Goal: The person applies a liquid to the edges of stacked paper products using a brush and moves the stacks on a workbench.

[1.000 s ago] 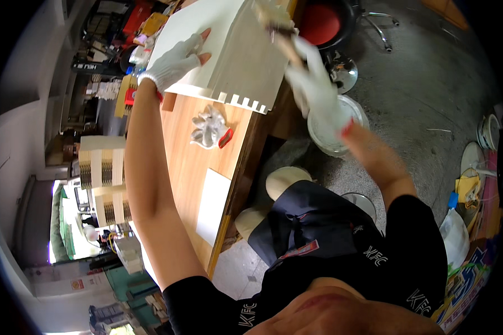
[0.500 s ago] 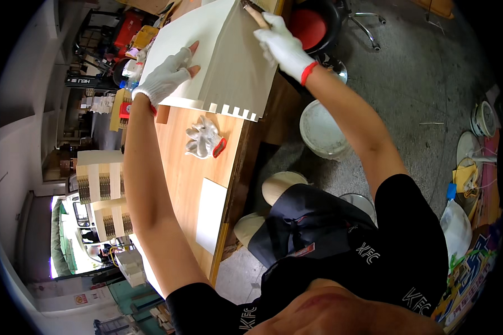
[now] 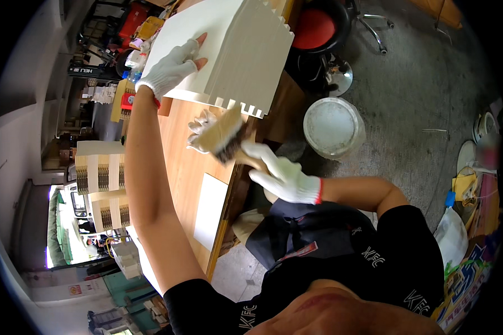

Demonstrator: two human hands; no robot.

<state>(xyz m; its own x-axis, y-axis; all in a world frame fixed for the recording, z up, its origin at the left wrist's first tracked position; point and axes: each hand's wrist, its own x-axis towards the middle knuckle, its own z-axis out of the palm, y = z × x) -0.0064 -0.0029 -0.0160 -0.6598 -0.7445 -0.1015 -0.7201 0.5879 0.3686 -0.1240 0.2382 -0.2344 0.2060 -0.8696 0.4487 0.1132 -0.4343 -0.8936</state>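
Note:
A tall stack of white boards (image 3: 237,61) with notched ends stands at the far end of the wooden table. My left hand (image 3: 176,67), in a white knit glove with bare fingertips showing, rests with fingers spread on top of the stack. My right hand (image 3: 285,177), gloved in white with a red cuff, grips a wide brush (image 3: 227,134) by its wooden handle. The brush's pale bristles point toward the near end of the stack, just off it. Behind the brush lies a loose white glove (image 3: 200,124), partly hidden.
The wooden table (image 3: 176,151) carries a white sheet (image 3: 210,209) near its right edge. On the floor to the right stands a white bucket (image 3: 332,127), with a red-seated stool (image 3: 314,28) beyond it. Stacked bundles (image 3: 100,184) are at the left.
My right hand has come back from the far side of the stack toward my body, bringing the brush over the loose glove. My left hand stays on the stack.

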